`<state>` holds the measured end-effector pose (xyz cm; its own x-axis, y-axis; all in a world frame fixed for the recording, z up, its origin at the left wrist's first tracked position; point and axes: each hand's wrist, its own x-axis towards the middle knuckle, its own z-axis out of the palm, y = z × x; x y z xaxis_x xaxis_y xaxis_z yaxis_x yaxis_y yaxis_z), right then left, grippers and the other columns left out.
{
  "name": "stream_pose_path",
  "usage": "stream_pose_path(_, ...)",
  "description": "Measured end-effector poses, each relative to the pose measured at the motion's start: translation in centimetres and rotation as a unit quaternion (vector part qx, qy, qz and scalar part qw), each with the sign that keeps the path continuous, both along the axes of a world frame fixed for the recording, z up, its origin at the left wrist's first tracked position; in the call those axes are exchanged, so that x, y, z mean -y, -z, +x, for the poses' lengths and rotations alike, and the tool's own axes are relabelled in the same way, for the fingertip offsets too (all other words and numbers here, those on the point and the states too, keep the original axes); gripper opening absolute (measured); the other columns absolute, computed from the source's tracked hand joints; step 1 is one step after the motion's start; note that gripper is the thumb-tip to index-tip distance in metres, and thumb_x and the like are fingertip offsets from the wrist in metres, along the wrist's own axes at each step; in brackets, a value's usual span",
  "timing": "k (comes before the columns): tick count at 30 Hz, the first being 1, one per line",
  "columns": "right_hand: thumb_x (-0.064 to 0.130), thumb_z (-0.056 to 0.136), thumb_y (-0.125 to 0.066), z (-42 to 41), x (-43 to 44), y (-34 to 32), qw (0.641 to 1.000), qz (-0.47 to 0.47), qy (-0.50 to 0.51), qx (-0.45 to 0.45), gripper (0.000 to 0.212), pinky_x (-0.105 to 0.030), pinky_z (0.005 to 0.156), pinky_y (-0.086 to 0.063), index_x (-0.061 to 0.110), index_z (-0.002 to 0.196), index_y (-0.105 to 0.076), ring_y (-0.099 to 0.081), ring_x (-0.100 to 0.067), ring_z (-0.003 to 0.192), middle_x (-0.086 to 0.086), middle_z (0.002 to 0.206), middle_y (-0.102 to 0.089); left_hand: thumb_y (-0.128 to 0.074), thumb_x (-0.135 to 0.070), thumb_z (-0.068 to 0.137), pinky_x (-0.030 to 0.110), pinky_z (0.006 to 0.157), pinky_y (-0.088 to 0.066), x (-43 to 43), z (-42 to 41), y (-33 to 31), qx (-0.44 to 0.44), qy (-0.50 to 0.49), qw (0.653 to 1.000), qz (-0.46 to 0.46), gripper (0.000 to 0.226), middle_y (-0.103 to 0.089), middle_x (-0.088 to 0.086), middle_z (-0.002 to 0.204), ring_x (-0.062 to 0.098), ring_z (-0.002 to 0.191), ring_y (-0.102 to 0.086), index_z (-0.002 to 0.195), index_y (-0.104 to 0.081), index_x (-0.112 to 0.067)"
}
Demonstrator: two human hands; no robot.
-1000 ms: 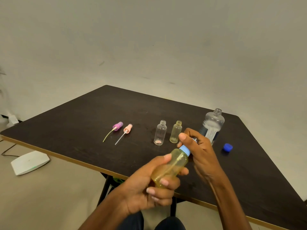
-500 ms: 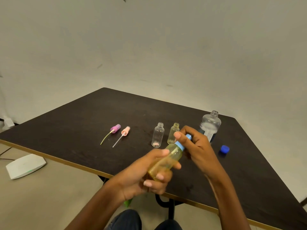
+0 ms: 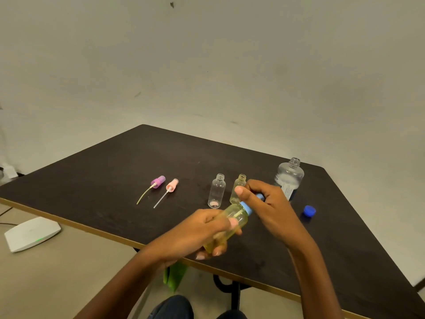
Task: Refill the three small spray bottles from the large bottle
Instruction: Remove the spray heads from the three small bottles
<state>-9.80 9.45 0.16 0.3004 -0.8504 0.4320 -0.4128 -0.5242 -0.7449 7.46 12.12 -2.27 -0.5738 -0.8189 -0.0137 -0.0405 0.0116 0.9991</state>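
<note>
My left hand [image 3: 202,231] grips a small yellowish spray bottle [image 3: 236,217], tilted above the table's front edge. My right hand [image 3: 266,208] pinches its light blue spray cap [image 3: 247,207]. Two other small bottles stand uncapped behind: a clear one [image 3: 216,191] and a yellowish one [image 3: 238,187], partly hidden by my right thumb. The large clear bottle [image 3: 290,174] stands open at the right, its blue cap [image 3: 309,211] lying beside it. A purple spray head [image 3: 157,182] and a pink spray head [image 3: 172,185] lie on the table with their tubes.
The dark table [image 3: 115,180] has a light wooden edge running under my forearms. A white flat device [image 3: 31,233] lies on the floor at the left. Something green [image 3: 174,276] shows below the table edge.
My hands and the held bottle have stayed together with only a slight shift; my right fingers remain around the blue cap. The view has tilted up a little.
</note>
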Motion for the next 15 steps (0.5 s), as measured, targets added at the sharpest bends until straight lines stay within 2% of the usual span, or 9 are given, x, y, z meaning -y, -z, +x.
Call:
stream_pose_path(2, 0.052, 0.075, -0.051, 0.1, -0.2, -0.5, 0.998, 0.009, -0.046, 0.029, 0.033, -0.013, 0.054, -0.039, 0.021, 0.063, -0.053, -0.045, -0.005, 0.059, 0.005, 0.064, -0.050, -0.051, -0.046, 0.084, 0.017, 0.042, -0.027, 0.0, 0.4, 0.3, -0.113, 0.080, 0.981, 0.135, 0.038, -0.046, -0.005, 0.048, 0.003, 0.032, -0.034, 0.093, -0.065, -0.012)
stream_pose_path(4, 0.048, 0.076, -0.053, 0.2, -0.7, -1.0, 0.995, 0.014, -0.086, 0.052, 0.027, -0.015, 0.056, -0.041, 0.023, 0.067, -0.054, -0.046, -0.006, 0.062, 0.005, 0.068, -0.050, -0.056, -0.045, 0.084, 0.017, 0.044, -0.030, 0.1, 0.5, 1.2, -0.261, 0.209, 0.898, 0.286, 0.038, -0.049, -0.007, 0.047, 0.001, 0.030, -0.037, 0.094, -0.063, -0.009)
stream_pose_path(6, 0.044, 0.077, -0.053, 0.3, -1.0, -1.4, 0.991, 0.022, -0.116, 0.065, 0.027, -0.012, 0.055, -0.040, 0.017, 0.073, -0.052, -0.046, -0.002, 0.061, 0.007, 0.070, -0.050, -0.054, -0.043, 0.088, 0.017, 0.046, -0.034, 0.3, 0.3, 2.1, -0.356, 0.307, 0.804, 0.364, 0.038, -0.057, -0.005, 0.052, 0.003, 0.033, -0.039, 0.100, -0.059, -0.007)
stream_pose_path(7, 0.043, 0.078, -0.054, 0.3, -1.1, -1.4, 0.990, 0.028, -0.123, 0.064, 0.027, -0.011, 0.055, -0.040, 0.016, 0.077, -0.052, -0.047, -0.001, 0.061, 0.008, 0.071, -0.051, -0.052, -0.043, 0.090, 0.017, 0.048, -0.034, 0.5, 0.2, 2.4, -0.367, 0.324, 0.790, 0.369, 0.039, -0.059, -0.004, 0.054, 0.003, 0.034, -0.039, 0.102, -0.057, -0.006)
stream_pose_path(8, 0.044, 0.077, -0.054, 0.3, -1.1, -1.5, 0.990, 0.035, -0.122, 0.057, 0.030, -0.011, 0.054, -0.040, 0.015, 0.081, -0.053, -0.047, 0.000, 0.061, 0.010, 0.072, -0.053, -0.051, -0.044, 0.090, 0.017, 0.048, -0.035, 0.5, 0.2, 2.5, -0.357, 0.317, 0.805, 0.352, 0.039, -0.059, -0.005, 0.054, 0.003, 0.035, -0.040, 0.102, -0.058, -0.007)
stream_pose_path(10, 0.052, 0.075, -0.052, 0.2, -0.8, -1.6, 0.993, 0.048, -0.096, 0.041, 0.039, -0.011, 0.054, -0.039, 0.015, 0.088, -0.054, -0.049, 0.001, 0.061, 0.012, 0.074, -0.054, -0.053, -0.048, 0.085, 0.017, 0.046, -0.033, 0.3, 0.3, 2.1, -0.274, 0.232, 0.891, 0.278, 0.041, -0.052, -0.006, 0.051, 0.001, 0.033, -0.041, 0.097, -0.062, -0.010)
stream_pose_path(12, 0.059, 0.073, -0.050, -0.1, -0.4, -1.6, 0.997, 0.054, -0.059, 0.020, 0.049, -0.014, 0.053, -0.038, 0.012, 0.087, -0.054, -0.047, -0.001, 0.059, 0.007, 0.072, -0.054, -0.053, -0.051, 0.080, 0.016, 0.043, -0.027, 0.1, 0.4, 1.3, -0.144, 0.117, 0.969, 0.162, 0.044, -0.046, -0.005, 0.051, 0.002, 0.033, -0.035, 0.094, -0.064, -0.011)
stream_pose_path(14, 0.057, 0.074, -0.054, -0.4, -0.2, -1.6, 0.996, 0.070, -0.052, -0.001, 0.051, -0.015, 0.049, -0.037, 0.007, 0.079, -0.055, -0.044, -0.004, 0.054, -0.002, 0.068, -0.051, -0.048, -0.050, 0.081, 0.014, 0.041, -0.027, 0.2, 0.5, 0.5, -0.060, 0.057, 0.994, 0.076, 0.044, -0.046, -0.002, 0.053, 0.003, 0.036, -0.033, 0.096, -0.063, -0.011)
stream_pose_path(15, 0.052, 0.076, -0.056, -0.5, -0.3, -1.6, 0.995, 0.081, -0.064, 0.003, 0.046, -0.015, 0.047, -0.036, 0.007, 0.076, -0.054, -0.042, -0.004, 0.051, -0.003, 0.066, -0.050, -0.047, -0.050, 0.082, 0.015, 0.040, -0.026, 0.2, 0.5, 0.2, -0.054, 0.057, 0.994, 0.074, 0.044, -0.045, -0.001, 0.053, 0.004, 0.036, -0.033, 0.096, -0.064, -0.011)
